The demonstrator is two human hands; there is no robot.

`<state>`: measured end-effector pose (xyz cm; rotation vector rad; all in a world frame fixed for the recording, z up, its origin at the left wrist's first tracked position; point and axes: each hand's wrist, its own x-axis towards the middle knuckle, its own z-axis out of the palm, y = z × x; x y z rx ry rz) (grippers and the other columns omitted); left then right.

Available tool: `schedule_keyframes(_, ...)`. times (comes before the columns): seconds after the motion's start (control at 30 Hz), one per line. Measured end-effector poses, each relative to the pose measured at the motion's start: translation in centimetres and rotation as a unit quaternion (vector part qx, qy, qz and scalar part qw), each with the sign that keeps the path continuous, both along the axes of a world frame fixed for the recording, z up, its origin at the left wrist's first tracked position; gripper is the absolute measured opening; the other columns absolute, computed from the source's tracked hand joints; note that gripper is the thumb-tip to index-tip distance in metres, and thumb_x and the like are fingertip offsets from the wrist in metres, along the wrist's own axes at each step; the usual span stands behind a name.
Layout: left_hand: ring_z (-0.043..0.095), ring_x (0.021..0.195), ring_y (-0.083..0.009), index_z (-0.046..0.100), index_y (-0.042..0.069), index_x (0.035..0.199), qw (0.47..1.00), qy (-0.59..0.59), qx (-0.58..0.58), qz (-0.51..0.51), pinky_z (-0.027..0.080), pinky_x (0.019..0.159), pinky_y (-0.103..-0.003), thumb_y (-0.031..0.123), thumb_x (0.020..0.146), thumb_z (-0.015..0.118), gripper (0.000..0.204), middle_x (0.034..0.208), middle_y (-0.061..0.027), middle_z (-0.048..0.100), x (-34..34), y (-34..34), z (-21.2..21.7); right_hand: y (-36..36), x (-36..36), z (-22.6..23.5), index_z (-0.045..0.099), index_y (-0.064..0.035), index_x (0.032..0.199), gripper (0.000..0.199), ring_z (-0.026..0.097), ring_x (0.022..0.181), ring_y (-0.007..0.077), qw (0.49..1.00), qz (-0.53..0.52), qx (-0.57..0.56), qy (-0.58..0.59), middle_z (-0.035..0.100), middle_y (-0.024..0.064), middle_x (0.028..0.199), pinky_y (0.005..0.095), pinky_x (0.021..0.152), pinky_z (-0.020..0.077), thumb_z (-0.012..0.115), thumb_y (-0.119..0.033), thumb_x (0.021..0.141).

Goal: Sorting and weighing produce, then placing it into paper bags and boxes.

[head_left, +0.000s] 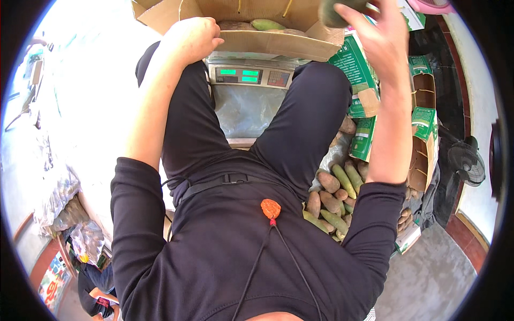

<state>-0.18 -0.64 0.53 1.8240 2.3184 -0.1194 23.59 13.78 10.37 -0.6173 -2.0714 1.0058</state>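
In front of me a brown cardboard box [267, 43] sits on a scale [235, 76] with lit green displays. Inside lie a green radish [267, 24] and some brownish radishes [235, 25]. My left hand [194, 40] is closed at the box's near left corner, its fingers curled over the edge. My right hand [383, 37] is raised above the box's right end, slightly blurred. Its fingers hold a dark green radish [333, 15], partly cut off by the upper edge of the view.
Green and brownish radishes [334, 184] lie piled at my right side. Green printed cartons [356, 67] and opened boxes [423, 128] stand beyond them. A black fan [466, 163] is at far right. Clear plastic bags [88, 238] hang at left, near another person [96, 289].
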Motion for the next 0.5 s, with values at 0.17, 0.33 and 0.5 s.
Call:
schedule_keyframes(0.17,0.062,0.090,-0.0298,0.068,0.006,0.091,1.000,0.003,0.007,-0.007,0.049,0.080,-0.039,0.027,0.085,0.059,0.023,0.096,-0.0076,0.064,-0.1,0.2,-0.3,1.3,-6.3,-3.5,0.049,-0.0027,0.116,0.052,0.051,0.107,0.0354,0.969,0.056,0.219,-0.099,0.052,0.0200,0.111,0.0381,0.091,0.0424,0.070,-0.008,0.069)
schedule_keyframes(0.33,0.062,0.090,-0.0297,0.067,0.006,0.092,1.000,0.002,0.003,-0.007,0.049,0.080,-0.039,0.026,0.085,0.059,0.023,0.096,-0.0081,0.064,0.1,0.2,-0.1,2.7,-8.4,-7.1,0.051,-0.0036,0.121,0.054,0.055,0.104,0.0344,0.964,0.073,0.173,-0.188,0.057,0.0187,0.108,0.0383,0.089,0.0448,0.071,-0.021,0.073)
schedule_keyframes(0.5,0.062,0.087,-0.0293,0.067,0.007,0.087,0.999,0.003,0.038,-0.005,0.051,0.076,-0.041,0.029,0.086,0.059,0.023,0.089,-0.0096,0.064,-0.1,-0.4,0.1,6.2,0.8,-6.3,0.044,0.0036,0.129,0.051,0.053,0.113,0.0214,0.990,-0.003,-0.009,-0.140,0.055,0.0147,0.122,0.0328,0.097,0.0408,0.064,-0.013,0.086)
